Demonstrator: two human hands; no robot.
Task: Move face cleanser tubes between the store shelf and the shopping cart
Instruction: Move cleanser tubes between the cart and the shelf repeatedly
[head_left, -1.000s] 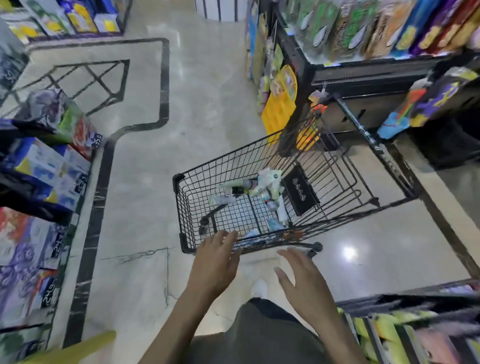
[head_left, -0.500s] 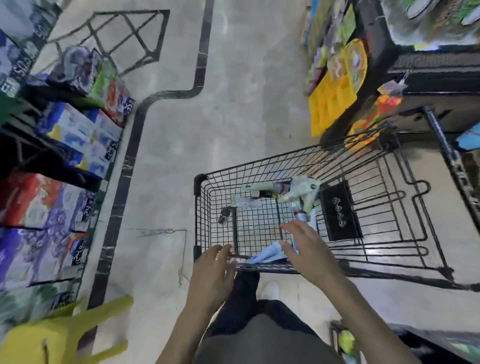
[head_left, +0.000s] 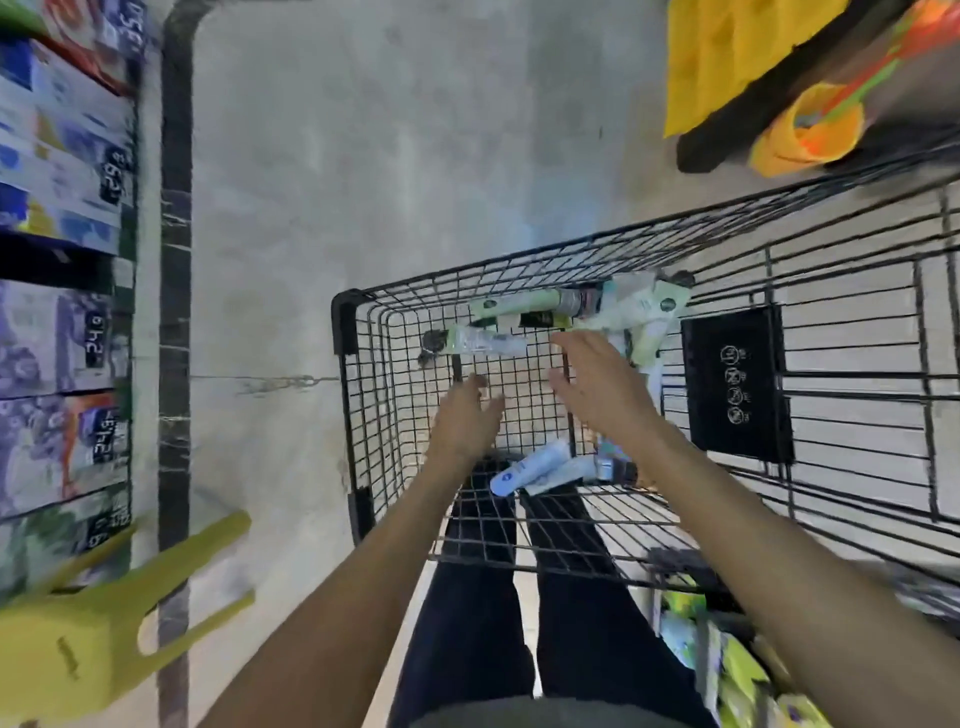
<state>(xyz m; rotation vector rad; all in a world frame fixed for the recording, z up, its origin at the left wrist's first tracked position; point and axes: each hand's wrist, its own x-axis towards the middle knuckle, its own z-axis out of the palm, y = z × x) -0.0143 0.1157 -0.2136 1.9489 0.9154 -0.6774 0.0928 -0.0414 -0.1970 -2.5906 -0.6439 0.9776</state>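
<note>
a: hands first. right hand (head_left: 602, 395) is deep inside the cart (head_left: 358, 332) now, fingers straight and spread, nothing in it. half a second back it was only over the near rim; a second back both hands were short of the cart altogether.

b: and the left?

a: left hand (head_left: 465, 415) has crossed the rim too, fingers loosely extended, empty, just at 9 o'clock of the right one. earlier it sat on the near edge.

b: so where are the tubes?

a: all in the cart. a green cluster (head_left: 639, 306) lies at 12 to 1 o'clock of the right fingertips, close but i can't say touching. a clear-looking tube (head_left: 483, 340) lies at 11 o'clock, near the far left corner. a blue-and-white pair (head_left: 540, 470) sits at 6 o'clock, under the right wrist, by the near wall.

b: what does the reach tell you?

a: my reading: this is a pick from the cart, so tubes are heading back to the shelf. the right hand seems aimed at the green cluster. no grip is made yet.

b: anything beyond the cart?

a: the view has tipped down sharply, so the floor (head_left: 415, 156) fills the top. boxed goods (head_left: 57, 208) stand at 9 o'clock, a yellow stool (head_left: 78, 644) at 7, yellow packs (head_left: 727, 57) at 1. the cart's black panel (head_left: 735, 382) is at 3 o'clock of the right hand. it's all motion-blurred, so labels can't be read.
</note>
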